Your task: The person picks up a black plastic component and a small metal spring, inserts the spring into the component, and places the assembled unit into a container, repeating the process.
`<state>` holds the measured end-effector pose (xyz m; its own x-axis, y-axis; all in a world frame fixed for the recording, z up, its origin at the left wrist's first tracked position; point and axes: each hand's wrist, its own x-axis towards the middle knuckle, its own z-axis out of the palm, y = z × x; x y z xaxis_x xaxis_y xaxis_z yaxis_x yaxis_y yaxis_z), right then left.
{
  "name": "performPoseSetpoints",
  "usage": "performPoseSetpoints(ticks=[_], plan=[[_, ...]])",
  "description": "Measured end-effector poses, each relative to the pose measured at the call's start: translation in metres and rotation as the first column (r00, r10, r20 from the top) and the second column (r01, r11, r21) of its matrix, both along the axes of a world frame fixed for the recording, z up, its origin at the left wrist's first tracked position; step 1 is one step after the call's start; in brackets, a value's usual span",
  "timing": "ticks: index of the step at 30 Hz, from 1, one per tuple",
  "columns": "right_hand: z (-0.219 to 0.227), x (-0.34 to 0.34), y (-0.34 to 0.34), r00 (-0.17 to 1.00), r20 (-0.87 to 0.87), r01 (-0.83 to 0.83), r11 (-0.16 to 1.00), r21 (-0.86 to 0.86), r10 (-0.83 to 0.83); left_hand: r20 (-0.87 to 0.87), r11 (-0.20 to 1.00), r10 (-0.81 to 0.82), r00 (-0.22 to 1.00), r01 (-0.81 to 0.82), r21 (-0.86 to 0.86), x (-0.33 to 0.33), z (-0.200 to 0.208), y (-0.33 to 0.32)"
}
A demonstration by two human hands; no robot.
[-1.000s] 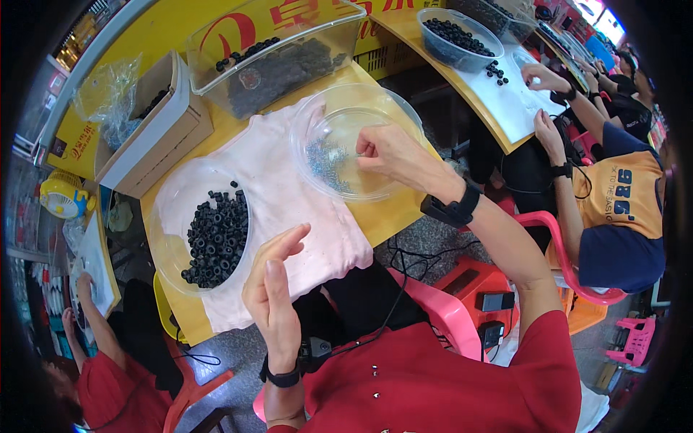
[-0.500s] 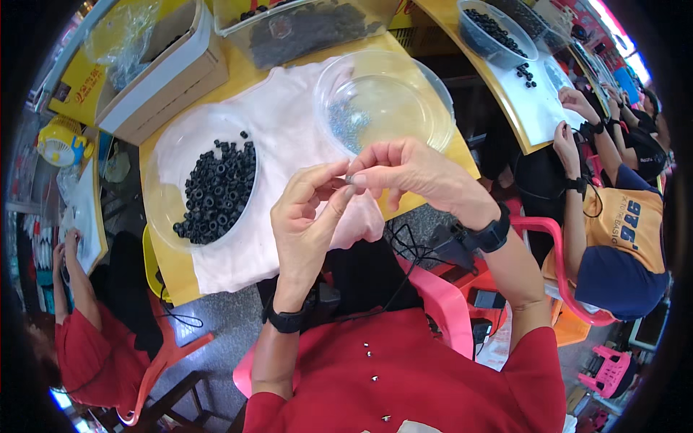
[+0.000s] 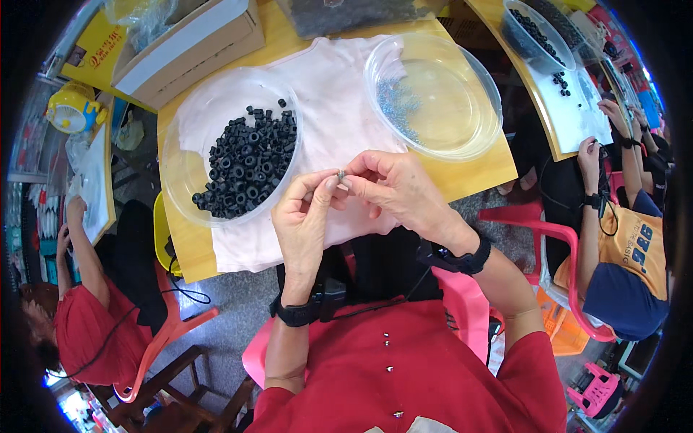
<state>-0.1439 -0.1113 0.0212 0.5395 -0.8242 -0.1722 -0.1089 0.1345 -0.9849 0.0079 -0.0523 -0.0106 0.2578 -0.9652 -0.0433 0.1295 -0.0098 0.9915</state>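
two round clear tubs lie side by side in the head view, both partly on one pink cloth (image 3: 336, 90) over a yellow table (image 3: 186, 249). the left tub (image 3: 180, 169) holds black rings (image 3: 253, 167), heaped toward its right side and too many to count; the right tub (image 3: 462, 97) holds a thin scatter of clear bluish bits (image 3: 398, 108) at its left side, also past counting. one tiny greyish piece (image 3: 341, 174) is held up over the cloth, too small to make out. the left hand (image 3: 303, 220) pinches it between thumb and forefinger; the right hand (image 3: 404, 189) pinches it too, the fingertips of both meeting there. beyond the tubs stand one carton (image 3: 216, 52), with one crumpled clear bag (image 3: 144, 16) at its left, and one clear bin (image 3: 354, 16) with a dark mass inside, cut off by the upper edge. to the right, one bowl (image 3: 518, 45) holds black beads (image 3: 538, 36), a few more loose on a white sheet (image 3: 570, 119). two people sit near, one in red (image 3: 101, 325), one in orange and navy (image 3: 635, 245)
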Motion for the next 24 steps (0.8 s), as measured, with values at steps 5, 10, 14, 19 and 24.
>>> performPoseSetpoints(ticks=[5,10,14,19,24], plan=[[-0.010,0.005,0.005,0.994,-0.101,0.032,0.983,-0.182,-0.051,-0.026,1.000,0.017,1.000,-0.017,0.010,0.001,-0.001,-0.001],[-0.009,-0.002,0.004,0.990,-0.115,0.065,0.993,-0.100,-0.077,-0.009,0.995,0.044,0.999,-0.043,0.088,-0.004,-0.001,-0.005],[-0.013,-0.006,0.003,0.987,-0.104,0.104,0.975,-0.195,-0.126,0.040,0.995,0.075,0.996,-0.078,0.060,-0.007,-0.001,-0.004],[-0.016,-0.004,0.002,0.959,-0.211,0.077,0.891,-0.447,-0.189,0.049,0.995,0.064,0.997,-0.068,0.073,-0.007,-0.002,-0.002],[-0.005,-0.003,0.007,0.967,-0.213,0.059,0.937,-0.343,-0.139,0.033,0.995,0.096,0.995,-0.097,0.025,-0.007,-0.003,-0.001]])
